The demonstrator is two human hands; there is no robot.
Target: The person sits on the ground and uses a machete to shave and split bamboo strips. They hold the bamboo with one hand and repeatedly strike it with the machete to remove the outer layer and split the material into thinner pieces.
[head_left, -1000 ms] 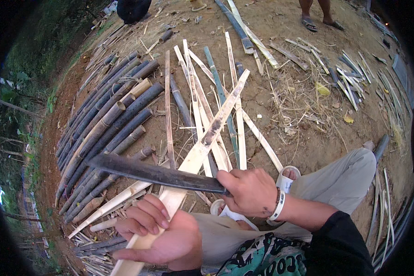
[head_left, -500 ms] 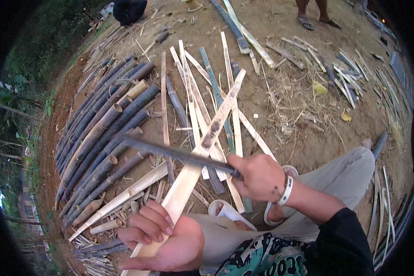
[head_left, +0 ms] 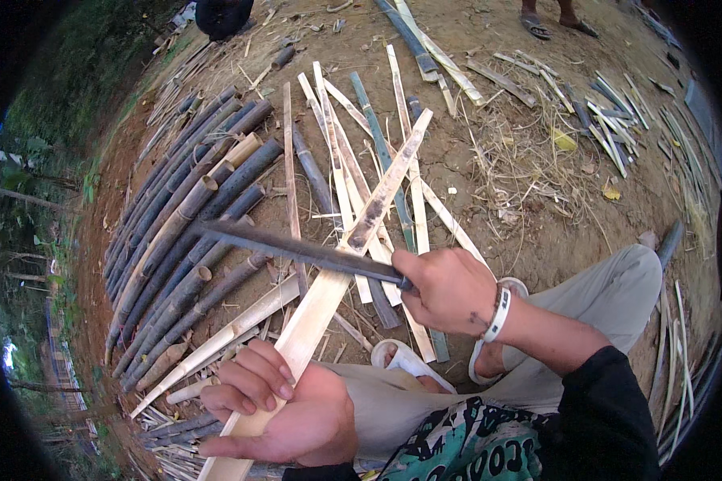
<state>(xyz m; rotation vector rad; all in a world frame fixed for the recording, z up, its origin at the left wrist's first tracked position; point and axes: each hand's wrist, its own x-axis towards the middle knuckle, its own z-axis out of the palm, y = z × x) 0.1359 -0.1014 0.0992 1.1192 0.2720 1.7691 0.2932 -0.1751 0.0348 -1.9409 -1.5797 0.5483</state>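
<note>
My left hand [head_left: 297, 413] is closed around the near end of a split bamboo strip [head_left: 317, 317]. The strip slants away from me; its near part is pale and smooth, its far part blotched dark. In my right hand [head_left: 449, 290] is the handle of a long, dark-bladed machete [head_left: 293, 250], mostly hidden by my fingers. The blade lies across the strip around its middle, touching it or just above; I cannot tell which. Its tip points left and looks blurred. Beyond the blade, several split bamboo strips [head_left: 329, 120] lie crossed on the ground.
Stacked dark bamboo poles [head_left: 196, 180] lie on the left. Fibre shavings [head_left: 521, 168] and cut pieces [head_left: 610, 128] litter the right side. My bent leg [head_left: 602, 301] and sandalled foot [head_left: 409, 361] are close by. Another person's feet [head_left: 537, 26] stand at the far edge.
The machete and my right hand sit slightly farther up in the view, and the whole scene has shifted a little. Both grips look the same.
</note>
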